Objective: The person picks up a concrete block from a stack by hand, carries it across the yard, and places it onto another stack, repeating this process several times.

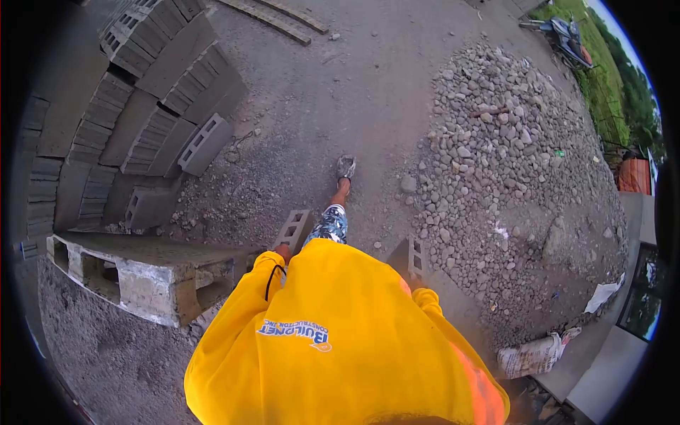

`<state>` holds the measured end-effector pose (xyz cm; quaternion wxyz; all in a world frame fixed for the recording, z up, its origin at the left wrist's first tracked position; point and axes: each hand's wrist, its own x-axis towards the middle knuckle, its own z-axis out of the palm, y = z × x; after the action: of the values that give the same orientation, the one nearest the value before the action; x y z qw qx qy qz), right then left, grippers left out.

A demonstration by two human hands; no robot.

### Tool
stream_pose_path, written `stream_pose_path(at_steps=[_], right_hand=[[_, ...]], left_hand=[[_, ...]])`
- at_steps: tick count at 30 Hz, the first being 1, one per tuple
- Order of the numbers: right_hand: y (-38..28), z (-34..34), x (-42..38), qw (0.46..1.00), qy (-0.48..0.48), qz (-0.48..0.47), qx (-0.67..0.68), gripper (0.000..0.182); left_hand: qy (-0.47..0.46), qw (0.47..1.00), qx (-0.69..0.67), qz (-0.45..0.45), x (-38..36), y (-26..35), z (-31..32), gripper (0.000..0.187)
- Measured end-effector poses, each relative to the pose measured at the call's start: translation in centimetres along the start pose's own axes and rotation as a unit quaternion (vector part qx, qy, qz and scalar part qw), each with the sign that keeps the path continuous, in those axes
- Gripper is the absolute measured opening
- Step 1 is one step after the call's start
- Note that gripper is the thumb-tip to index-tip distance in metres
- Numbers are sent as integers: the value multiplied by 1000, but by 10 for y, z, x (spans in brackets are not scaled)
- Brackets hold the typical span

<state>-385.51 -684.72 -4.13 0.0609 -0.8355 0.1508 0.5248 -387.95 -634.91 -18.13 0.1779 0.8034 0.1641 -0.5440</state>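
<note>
My left hand [283, 251] shows only in part past the yellow cuff; it is closed on the end of a grey hollow concrete block [294, 228] beside my left leg. On the other side, a second hollow concrete block [416, 256] hangs at the end of my right sleeve [426, 299], tilted, its open cells facing up. The sleeve hides my right hand, but the block's place at the cuff shows it is carried there. One leg is stretched forward, its shoe [346, 167] on the dirt.
Stacked concrete blocks [127, 120] rise at the left, with a worn pallet-like slab [145, 283] nearer me. A gravel heap [489, 156] covers the right side. Wooden planks [269, 18] lie ahead; a motorcycle [563, 39] stands far right. A white sack [531, 356] lies at lower right.
</note>
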Motion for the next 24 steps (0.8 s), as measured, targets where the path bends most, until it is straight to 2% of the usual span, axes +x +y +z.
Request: stream_pose_path(at_steps=[2, 4, 7, 8, 10, 12, 19, 22, 24], right_hand=[[-33, -76, 45, 1000, 5, -2, -21, 76], [-65, -153, 86, 999, 15, -4, -42, 75], [-102, -263, 128, 996, 14, -6, -87, 75], [-116, -301, 139, 995, 14, -7, -97, 75], [-147, -369, 167, 994, 15, -10, -106, 74], [-177, -430, 198, 993, 18, -16, -117, 74], [-318, -645, 356, 983, 13, -67, -168, 73], [-390, -752, 424, 977, 14, -92, -190, 72], [-440, -819, 459, 974, 12, -106, -201, 72]], left_hand=[[1, 1000, 1, 7, 61, 24, -51, 45], [13, 1000, 12, 14, 98, 58, -126, 44], [26, 998, 53, 18, 142, 95, -203, 42], [31, 998, 55, 11, 141, 104, -231, 41], [59, 997, -41, -22, 94, 145, -338, 44], [73, 995, -52, -43, 93, 174, -419, 46], [96, 984, -128, -78, 189, 247, -643, 55], [74, 979, -167, -95, 237, 282, -738, 58], [120, 968, -190, -114, 250, 305, -802, 62]])
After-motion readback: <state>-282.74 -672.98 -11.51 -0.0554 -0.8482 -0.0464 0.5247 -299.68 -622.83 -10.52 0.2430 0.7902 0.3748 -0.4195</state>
